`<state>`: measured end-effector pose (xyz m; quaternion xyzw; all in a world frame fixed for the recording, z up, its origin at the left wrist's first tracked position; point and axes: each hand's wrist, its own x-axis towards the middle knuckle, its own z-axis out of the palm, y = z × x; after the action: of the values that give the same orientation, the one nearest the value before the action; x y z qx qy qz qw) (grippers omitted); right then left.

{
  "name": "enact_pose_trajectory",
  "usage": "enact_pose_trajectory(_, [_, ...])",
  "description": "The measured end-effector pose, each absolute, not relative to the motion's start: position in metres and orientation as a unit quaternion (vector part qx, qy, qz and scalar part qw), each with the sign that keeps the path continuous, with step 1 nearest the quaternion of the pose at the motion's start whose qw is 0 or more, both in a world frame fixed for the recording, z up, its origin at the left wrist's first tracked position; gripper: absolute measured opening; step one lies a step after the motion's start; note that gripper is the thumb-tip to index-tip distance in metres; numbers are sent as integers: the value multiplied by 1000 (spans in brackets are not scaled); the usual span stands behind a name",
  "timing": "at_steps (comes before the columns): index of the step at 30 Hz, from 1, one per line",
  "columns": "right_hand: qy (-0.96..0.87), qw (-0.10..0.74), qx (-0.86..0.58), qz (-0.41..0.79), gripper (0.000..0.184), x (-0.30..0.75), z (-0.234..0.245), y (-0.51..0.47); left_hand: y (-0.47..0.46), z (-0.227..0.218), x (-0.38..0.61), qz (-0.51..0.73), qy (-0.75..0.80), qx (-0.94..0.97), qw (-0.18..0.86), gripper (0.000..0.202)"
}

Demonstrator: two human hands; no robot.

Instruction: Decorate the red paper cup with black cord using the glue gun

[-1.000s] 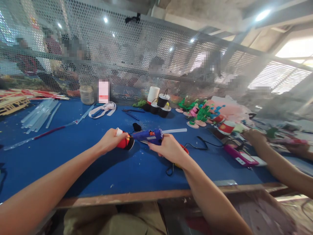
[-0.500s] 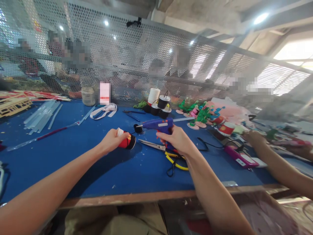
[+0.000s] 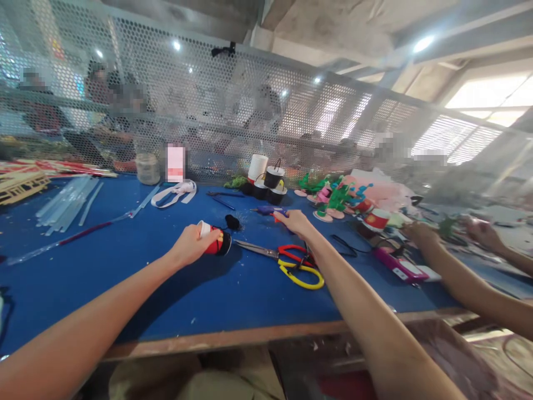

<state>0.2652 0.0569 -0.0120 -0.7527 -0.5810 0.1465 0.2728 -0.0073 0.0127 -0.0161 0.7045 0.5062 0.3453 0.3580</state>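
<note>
My left hand (image 3: pixel 189 243) grips a small red and black cup (image 3: pixel 215 241) lying on its side on the blue table (image 3: pixel 125 278). A little black pompom (image 3: pixel 232 222) rests just beyond the cup. My right hand (image 3: pixel 296 221) reaches far forward and rests on the blue glue gun (image 3: pixel 270 210), which lies low on the table; its fingers curl over the gun's handle. Scissors (image 3: pixel 291 261) with red and yellow handles lie between my two hands, blades pointing left.
Clear glue sticks (image 3: pixel 69 195) lie at the far left. Black and white pots (image 3: pixel 268 180) stand by the mesh screen (image 3: pixel 208 111). Colourful foam figures (image 3: pixel 337 197) crowd the right. Another person's hands (image 3: pixel 420 233) work at the right beside a pink device (image 3: pixel 397 265).
My right hand has carried the glue gun away from the cup, forward and down onto the table. The scissors came into full view. My left hand kept hold of the cup.
</note>
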Motion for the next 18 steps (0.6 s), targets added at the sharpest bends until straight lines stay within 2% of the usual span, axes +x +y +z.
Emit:
enact_pose_trajectory(4, [-562,192,-799,96,30,255,-16,66,12,-14,-8,353,500,709,350,36])
enact_pose_trajectory(8, [-577,166,-799,43,29,231,-2,52,10,-12,-7,335,504,724,331,38])
enact_pose_trajectory(10, [-630,176,-755,45,33,214,7,39,9,-12,-7,323,500,736,323,39])
enact_pose_trajectory(14, [-769,261,-549,197,45,177,12,18,8,-14,-7,309,473,769,299,38])
enact_pose_trajectory(18, [-785,279,-513,207,52,154,3,12,7,-13,-6,286,449,811,244,35])
